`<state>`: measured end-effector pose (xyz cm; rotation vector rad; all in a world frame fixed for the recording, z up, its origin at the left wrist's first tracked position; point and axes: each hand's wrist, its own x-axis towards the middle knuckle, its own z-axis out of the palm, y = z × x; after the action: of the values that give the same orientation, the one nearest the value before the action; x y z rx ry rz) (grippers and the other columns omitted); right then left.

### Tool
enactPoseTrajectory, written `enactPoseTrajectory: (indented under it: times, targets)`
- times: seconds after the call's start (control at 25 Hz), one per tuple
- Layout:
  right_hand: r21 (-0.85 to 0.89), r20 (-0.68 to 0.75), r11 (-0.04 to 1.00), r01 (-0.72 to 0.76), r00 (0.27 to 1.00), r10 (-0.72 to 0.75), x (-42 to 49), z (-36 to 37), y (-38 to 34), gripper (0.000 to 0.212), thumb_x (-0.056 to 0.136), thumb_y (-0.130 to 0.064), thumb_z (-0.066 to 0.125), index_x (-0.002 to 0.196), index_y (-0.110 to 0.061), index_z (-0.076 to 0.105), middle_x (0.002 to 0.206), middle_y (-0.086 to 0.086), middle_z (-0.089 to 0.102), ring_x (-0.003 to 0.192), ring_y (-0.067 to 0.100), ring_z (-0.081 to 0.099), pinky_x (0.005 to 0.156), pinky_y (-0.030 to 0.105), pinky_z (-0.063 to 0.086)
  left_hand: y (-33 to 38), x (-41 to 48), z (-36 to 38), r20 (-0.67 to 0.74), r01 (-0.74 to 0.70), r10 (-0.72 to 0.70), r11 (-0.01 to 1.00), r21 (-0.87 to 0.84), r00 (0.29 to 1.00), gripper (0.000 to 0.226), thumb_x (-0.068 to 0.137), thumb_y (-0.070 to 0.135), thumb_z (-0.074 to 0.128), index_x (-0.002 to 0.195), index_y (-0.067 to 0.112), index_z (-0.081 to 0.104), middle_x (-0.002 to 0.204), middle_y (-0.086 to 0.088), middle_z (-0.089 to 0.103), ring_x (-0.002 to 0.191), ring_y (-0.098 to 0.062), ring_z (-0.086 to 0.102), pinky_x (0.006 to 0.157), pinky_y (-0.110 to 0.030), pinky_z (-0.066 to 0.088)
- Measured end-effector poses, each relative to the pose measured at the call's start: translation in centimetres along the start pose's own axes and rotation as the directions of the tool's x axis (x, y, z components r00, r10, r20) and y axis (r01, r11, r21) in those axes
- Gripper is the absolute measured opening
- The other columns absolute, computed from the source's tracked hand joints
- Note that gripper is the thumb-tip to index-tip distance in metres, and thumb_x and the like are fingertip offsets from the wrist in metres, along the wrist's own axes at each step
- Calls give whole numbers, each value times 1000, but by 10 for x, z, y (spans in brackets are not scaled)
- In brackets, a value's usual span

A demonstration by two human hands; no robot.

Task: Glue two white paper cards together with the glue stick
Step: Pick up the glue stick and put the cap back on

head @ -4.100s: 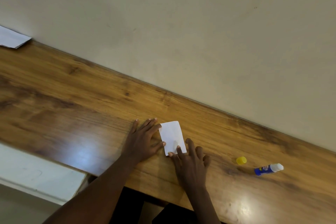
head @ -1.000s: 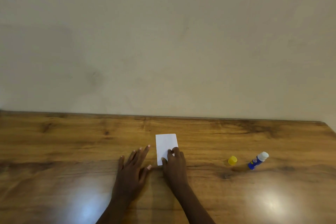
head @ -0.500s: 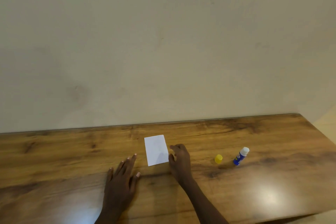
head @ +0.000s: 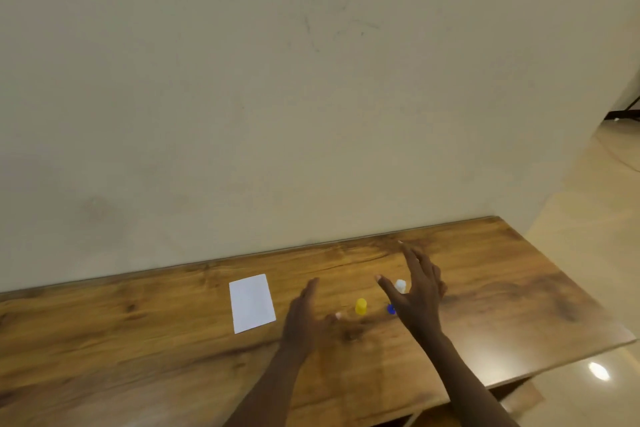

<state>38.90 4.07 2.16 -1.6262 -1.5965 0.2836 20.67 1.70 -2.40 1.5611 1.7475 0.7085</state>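
Observation:
A white paper card [head: 252,303] lies flat on the wooden table [head: 138,350]; I cannot tell whether a second card lies under it. To its right stands the yellow cap [head: 361,306]. The glue stick [head: 398,289], blue with a white end, lies just beyond the cap and is partly hidden by my right hand [head: 417,295]. That hand hovers over the stick with fingers spread, holding nothing. My left hand [head: 306,319] is raised between the card and the cap, fingers apart and empty.
The table's back edge runs along a beige wall [head: 277,97]. The table's right end [head: 568,281] drops off to a pale tiled floor [head: 595,218]. A dark stand leg [head: 627,113] shows at the far right.
Both hands have left the card and moved right: the right hand is now over the glue stick, the left near the cap. The view has swung right, and the card stays put.

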Motion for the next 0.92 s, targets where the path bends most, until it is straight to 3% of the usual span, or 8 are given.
enactPoseTrajectory:
  times: [0.12, 0.2, 0.4, 0.52, 0.6, 0.72, 0.8, 0.92]
  targets:
    - [99, 83, 993, -59, 995, 51, -9, -9, 27, 86, 63, -29, 80, 135, -19, 34, 129, 11, 49, 114, 29, 45, 89, 46, 42, 23, 13, 38, 13, 68, -67, 993, -101, 998, 79, 74, 30, 72, 140, 23, 29, 143, -6, 43, 130, -25, 41, 102, -32, 39]
    - [124, 136, 982, -140, 983, 123, -12, -8, 43, 87, 62, -21, 81, 134, -18, 34, 125, 13, 52, 108, 28, 49, 88, 51, 46, 32, 20, 57, -10, 110, -112, 987, -114, 994, 74, 74, 21, 72, 138, 20, 34, 140, -6, 49, 128, -22, 45, 100, -29, 40]
    - [148, 232, 957, -249, 950, 211, -12, 14, 61, 55, 67, -11, 77, 117, -12, 54, 113, 11, 61, 87, 21, 53, 75, 39, 49, 28, 28, 83, -87, 146, -152, 987, -69, 985, 53, 80, 8, 64, 130, 15, 47, 129, -5, 59, 119, -18, 53, 98, -24, 40]
    - [151, 219, 952, -266, 948, 230, -9, 22, 65, 36, 72, -6, 71, 106, -6, 60, 103, 16, 66, 81, 22, 53, 67, 33, 43, 29, 30, 77, -187, 102, -134, 980, -172, 973, 30, 83, 3, 58, 112, 8, 61, 115, -8, 67, 106, -14, 62, 85, -16, 44]
    - [141, 208, 953, -267, 949, 236, -7, 22, 65, 31, 74, -5, 69, 104, -3, 62, 100, 17, 67, 79, 23, 54, 66, 31, 41, 33, 30, 65, -191, 66, -102, 981, -185, 976, 28, 83, 5, 59, 110, 10, 62, 112, -7, 69, 100, -13, 63, 82, -14, 45]
    - [154, 184, 954, -258, 956, 229, -6, 18, 56, 31, 74, -5, 69, 104, -1, 61, 98, 17, 67, 79, 23, 54, 69, 32, 43, 40, 28, 55, -51, 59, -62, 996, -63, 997, 58, 80, 9, 64, 133, 19, 42, 129, -4, 57, 115, -14, 53, 97, -22, 43]
    - [166, 182, 952, -259, 956, 228, -6, 14, 52, 32, 73, -4, 70, 104, -2, 61, 98, 15, 66, 78, 24, 55, 68, 32, 44, 50, 30, 58, 76, -4, 1, 999, 37, 997, 76, 80, 10, 64, 142, 26, 23, 148, -3, 36, 134, -19, 36, 110, -29, 32]
    - [161, 171, 947, -278, 953, 251, -6, 9, 59, 33, 73, -4, 70, 104, -1, 61, 95, 14, 65, 77, 25, 55, 66, 30, 43, 67, 47, 71, 215, -137, 85, 960, 242, 973, 78, 87, 12, 55, 144, 33, 5, 158, -2, 3, 144, -24, 10, 117, -41, 11]
